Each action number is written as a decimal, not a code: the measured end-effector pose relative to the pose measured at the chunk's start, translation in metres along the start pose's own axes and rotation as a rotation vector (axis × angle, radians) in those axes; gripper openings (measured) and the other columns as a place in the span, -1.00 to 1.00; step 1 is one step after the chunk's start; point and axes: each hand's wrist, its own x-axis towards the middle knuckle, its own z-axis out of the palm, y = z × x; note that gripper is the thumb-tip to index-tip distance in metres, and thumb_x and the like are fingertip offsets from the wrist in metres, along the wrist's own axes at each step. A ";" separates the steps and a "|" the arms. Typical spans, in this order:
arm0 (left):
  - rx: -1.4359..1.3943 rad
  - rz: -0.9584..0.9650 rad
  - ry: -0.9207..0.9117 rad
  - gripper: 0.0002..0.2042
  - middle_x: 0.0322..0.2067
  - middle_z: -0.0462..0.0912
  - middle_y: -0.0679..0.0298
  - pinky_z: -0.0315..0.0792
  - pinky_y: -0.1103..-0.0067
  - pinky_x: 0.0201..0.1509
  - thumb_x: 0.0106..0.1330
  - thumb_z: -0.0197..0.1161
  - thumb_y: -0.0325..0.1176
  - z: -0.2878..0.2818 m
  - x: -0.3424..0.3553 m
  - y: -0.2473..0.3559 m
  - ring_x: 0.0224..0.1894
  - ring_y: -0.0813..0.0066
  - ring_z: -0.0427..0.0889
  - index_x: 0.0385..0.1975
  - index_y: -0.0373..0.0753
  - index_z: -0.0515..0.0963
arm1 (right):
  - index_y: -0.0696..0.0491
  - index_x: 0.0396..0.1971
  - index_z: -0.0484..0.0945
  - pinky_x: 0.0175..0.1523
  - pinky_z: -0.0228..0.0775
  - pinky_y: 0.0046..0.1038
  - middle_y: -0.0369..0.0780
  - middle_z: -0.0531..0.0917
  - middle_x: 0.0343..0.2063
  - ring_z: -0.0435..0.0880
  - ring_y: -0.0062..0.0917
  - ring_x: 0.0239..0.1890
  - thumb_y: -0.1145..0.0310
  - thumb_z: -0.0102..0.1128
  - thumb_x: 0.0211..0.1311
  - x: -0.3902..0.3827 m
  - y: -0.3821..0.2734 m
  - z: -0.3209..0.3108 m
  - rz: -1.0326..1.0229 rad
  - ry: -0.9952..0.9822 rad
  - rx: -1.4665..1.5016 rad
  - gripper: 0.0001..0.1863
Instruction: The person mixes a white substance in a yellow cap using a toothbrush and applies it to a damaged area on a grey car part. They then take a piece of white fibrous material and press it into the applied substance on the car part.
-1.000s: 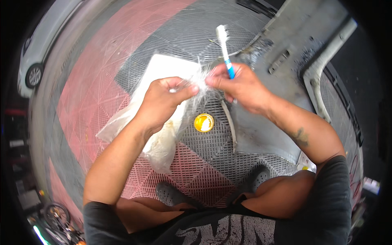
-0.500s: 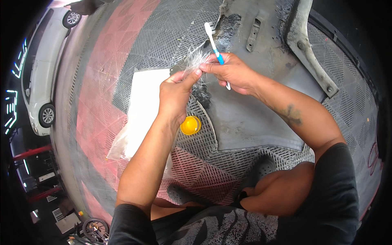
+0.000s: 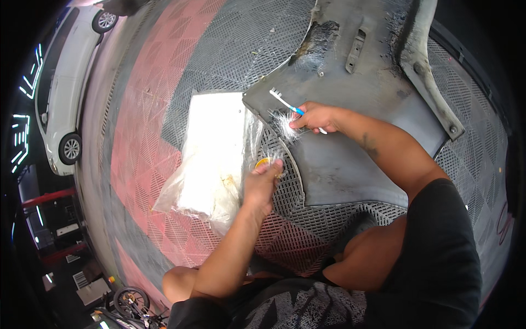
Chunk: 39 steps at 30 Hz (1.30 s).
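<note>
My right hand (image 3: pixel 313 117) grips a white and blue toothbrush (image 3: pixel 283 102) together with a tuft of white fibres (image 3: pixel 285 126), held over the near edge of a large grey car body panel (image 3: pixel 361 142) lying on the floor. My left hand (image 3: pixel 262 183) reaches down onto a small yellow pot (image 3: pixel 262 162) beside the panel's edge, its fingers covering most of it. Whether the fingers grip the pot cannot be told. Just left of that hand lies a clear plastic bag holding a white sheet (image 3: pixel 211 153).
The floor is red and grey perforated grid tiles (image 3: pixel 159 109). A white car (image 3: pixel 60 82) stands at the far left. My bent knees sit at the lower edge. A bicycle wheel (image 3: pixel 129 300) shows at the bottom left.
Both hands were together pulling at the fibres. They have parted: the left dropped down to the yellow pot, and the right lowered the toothbrush and fibres onto the grey panel.
</note>
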 end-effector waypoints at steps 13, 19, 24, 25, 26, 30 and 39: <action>-0.100 -0.201 -0.087 -0.84 -0.43 0.60 0.54 0.24 0.70 -0.44 0.44 0.55 -0.24 -0.062 -0.079 -0.086 -0.47 0.76 0.39 -0.29 -0.14 0.74 | 0.12 -0.25 0.76 0.00 0.55 -0.22 -0.08 0.79 -0.30 0.76 -0.29 -0.17 0.33 0.53 0.23 0.031 0.009 0.038 -0.099 0.272 -0.460 -0.80; -0.098 -0.206 -0.096 -0.85 -0.44 0.59 0.55 0.25 0.71 -0.41 0.44 0.54 -0.25 -0.070 -0.089 -0.089 -0.45 0.78 0.41 -0.28 -0.15 0.75 | 0.16 -0.23 0.76 0.00 0.57 -0.13 0.03 0.78 -0.28 0.78 -0.11 -0.19 0.27 0.41 0.20 0.033 0.007 0.039 -0.082 0.411 -0.610 -0.73; -0.118 -0.166 -0.160 -0.86 -0.43 0.60 0.56 0.26 0.72 -0.41 0.42 0.56 -0.27 -0.059 -0.083 -0.087 -0.43 0.77 0.42 -0.24 -0.17 0.76 | 0.18 -0.27 0.76 -0.01 0.59 -0.11 0.06 0.78 -0.31 0.79 -0.06 -0.20 0.24 0.39 0.16 0.040 0.015 0.041 -0.113 0.407 -0.685 -0.71; -0.126 -0.164 -0.153 -0.86 -0.43 0.61 0.55 0.26 0.72 -0.40 0.42 0.56 -0.27 -0.056 -0.085 -0.085 -0.43 0.77 0.42 -0.24 -0.17 0.77 | 0.18 -0.28 0.76 -0.01 0.60 -0.11 0.06 0.78 -0.32 0.79 -0.06 -0.20 0.24 0.39 0.15 0.039 0.011 0.047 -0.120 0.429 -0.681 -0.71; -0.134 -0.163 -0.147 -0.86 -0.42 0.61 0.55 0.26 0.72 -0.40 0.42 0.56 -0.28 -0.053 -0.088 -0.082 -0.43 0.77 0.43 -0.25 -0.17 0.77 | 0.18 -0.24 0.77 0.03 0.61 -0.11 0.07 0.79 -0.25 0.80 -0.05 -0.13 0.27 0.37 0.14 0.038 0.006 0.051 -0.096 0.419 -0.678 -0.70; -0.094 -0.125 -0.149 -0.83 -0.43 0.61 0.55 0.35 0.71 -0.40 0.46 0.52 -0.25 -0.049 -0.093 -0.076 -0.48 0.74 0.46 -0.36 -0.07 0.68 | 0.16 -0.11 0.79 0.13 0.64 -0.14 0.07 0.81 -0.09 0.81 -0.06 0.02 0.30 0.38 0.08 0.035 -0.003 0.056 -0.043 0.377 -0.701 -0.63; -0.098 -0.120 -0.122 -0.83 -0.49 0.57 0.54 0.33 0.68 -0.43 0.48 0.49 -0.24 -0.048 -0.083 -0.076 -0.52 0.73 0.43 -0.35 -0.11 0.70 | 0.08 0.03 0.68 0.11 0.61 -0.25 -0.05 0.79 -0.11 0.79 -0.17 -0.01 0.16 0.55 0.04 0.013 0.004 0.043 -0.175 0.337 -0.437 -0.45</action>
